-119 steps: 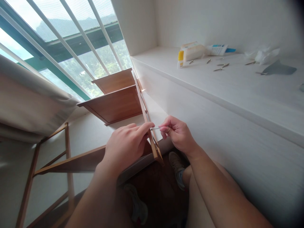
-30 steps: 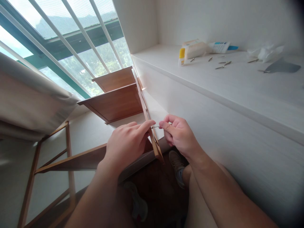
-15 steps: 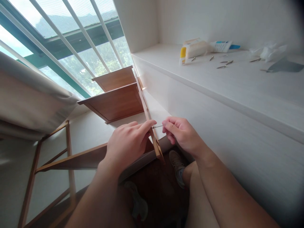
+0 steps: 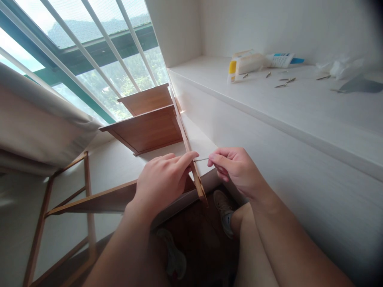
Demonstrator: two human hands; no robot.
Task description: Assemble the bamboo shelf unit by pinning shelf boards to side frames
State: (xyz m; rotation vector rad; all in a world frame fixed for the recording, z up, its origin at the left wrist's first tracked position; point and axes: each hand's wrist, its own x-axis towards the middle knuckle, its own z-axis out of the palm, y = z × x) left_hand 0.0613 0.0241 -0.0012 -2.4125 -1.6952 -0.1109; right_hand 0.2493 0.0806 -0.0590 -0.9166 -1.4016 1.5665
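Note:
A wooden shelf frame (image 4: pixel 191 149) stands tilted in front of me, with brown boards joined to its upright. My left hand (image 4: pixel 164 175) is closed around the upright where the lower shelf board (image 4: pixel 116 197) meets it. Its thumb and forefinger lie against the wood, and the other fingers are partly hidden. From the upright's outer face a thin metal rod that looks like a hex key (image 4: pixel 202 160) sticks out to the right. My right hand (image 4: pixel 231 165) pinches the far end of this key between thumb and forefinger, a short way from the wood.
On the white ledge (image 4: pixel 254 93) at right lie several small metal screws (image 4: pixel 285 83), a yellow-capped glue bottle (image 4: pixel 231 71), a white-and-blue tube (image 4: pixel 281 60) and crumpled plastic (image 4: pixel 341 67). A barred window (image 4: pixel 98 52) and curtain (image 4: pixel 44 123) are at left. My shoe (image 4: pixel 223 203) is below.
My right hand has shifted slightly right, away from the upright, and a little more of the hex key shows. My left hand stays on the upright. The view has shifted slightly.

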